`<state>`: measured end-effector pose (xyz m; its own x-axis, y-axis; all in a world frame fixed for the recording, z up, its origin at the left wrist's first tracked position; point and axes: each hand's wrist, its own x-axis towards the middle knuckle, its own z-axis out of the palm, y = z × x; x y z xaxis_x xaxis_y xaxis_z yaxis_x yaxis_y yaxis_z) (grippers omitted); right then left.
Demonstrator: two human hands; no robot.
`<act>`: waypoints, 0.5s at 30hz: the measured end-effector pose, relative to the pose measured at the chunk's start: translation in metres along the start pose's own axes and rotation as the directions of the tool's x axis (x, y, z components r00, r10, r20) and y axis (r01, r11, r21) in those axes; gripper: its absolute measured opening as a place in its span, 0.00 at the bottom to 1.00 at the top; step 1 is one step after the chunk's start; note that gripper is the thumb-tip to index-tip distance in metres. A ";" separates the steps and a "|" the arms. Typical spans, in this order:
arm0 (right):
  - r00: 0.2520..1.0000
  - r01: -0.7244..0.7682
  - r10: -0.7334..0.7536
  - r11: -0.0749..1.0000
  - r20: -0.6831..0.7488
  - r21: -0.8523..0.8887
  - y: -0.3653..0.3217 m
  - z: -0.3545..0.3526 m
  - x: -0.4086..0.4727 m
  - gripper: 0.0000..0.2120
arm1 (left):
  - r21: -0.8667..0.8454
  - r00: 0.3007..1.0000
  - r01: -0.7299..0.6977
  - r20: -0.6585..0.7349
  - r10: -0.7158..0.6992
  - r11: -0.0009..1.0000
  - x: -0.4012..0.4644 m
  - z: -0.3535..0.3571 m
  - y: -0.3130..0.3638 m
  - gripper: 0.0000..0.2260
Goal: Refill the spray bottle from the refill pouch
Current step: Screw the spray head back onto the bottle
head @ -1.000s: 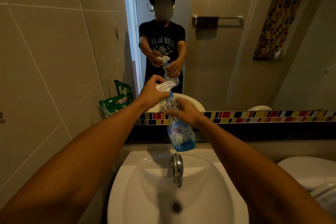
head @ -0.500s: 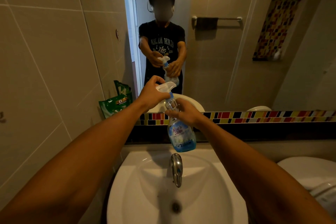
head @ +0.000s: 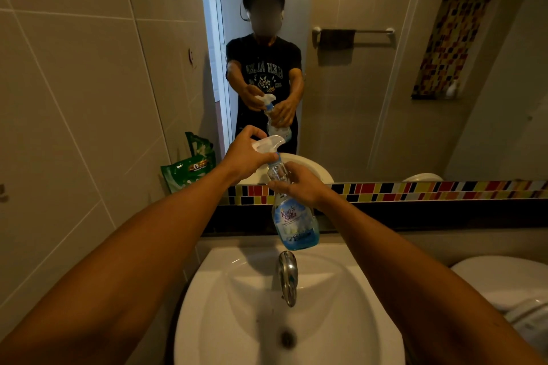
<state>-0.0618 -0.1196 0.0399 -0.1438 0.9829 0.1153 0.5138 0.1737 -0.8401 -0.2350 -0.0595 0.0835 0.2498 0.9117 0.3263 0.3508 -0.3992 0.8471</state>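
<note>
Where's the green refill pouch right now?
The pouch stands at centre-left of the head view, leaning in the corner against the tiled wall, left of the sink and beyond the left hand.

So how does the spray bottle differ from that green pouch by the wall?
The bottle is clear with blue liquid low inside; the pouch is green and opaque. The bottle is held over the sink by the left hand and right hand; the pouch leans untouched against the wall. Both carry printed labels.

Spray bottle point(head: 295, 224) label: "King's Stella". Green pouch point(head: 189, 167): "5". Shirt print mirrored, unclear.
</note>
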 end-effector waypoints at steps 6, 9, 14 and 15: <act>1.000 -0.021 0.021 1.000 -0.011 0.005 0.004 0.002 0.001 0.19 | 0.010 1.000 0.008 0.005 -0.008 1.000 0.001 0.003 0.000 0.25; 1.000 -0.008 0.008 1.000 -0.007 -0.007 0.001 0.001 -0.001 0.21 | 0.008 1.000 -0.009 -0.021 0.009 1.000 0.000 0.005 -0.002 0.26; 1.000 0.006 -0.006 1.000 0.002 -0.003 -0.004 0.000 -0.003 0.20 | 0.003 0.998 -0.030 -0.055 0.030 1.000 0.000 0.005 -0.003 0.25; 1.000 0.003 -0.003 1.000 0.002 0.000 -0.004 0.000 -0.003 0.20 | -0.001 0.999 -0.026 -0.047 0.026 1.000 0.000 0.005 -0.002 0.25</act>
<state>-0.0631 -0.1233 0.0433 -0.1470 0.9822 0.1169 0.5130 0.1768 -0.8400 -0.2318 -0.0593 0.0797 0.2158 0.9047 0.3674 0.3434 -0.4225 0.8388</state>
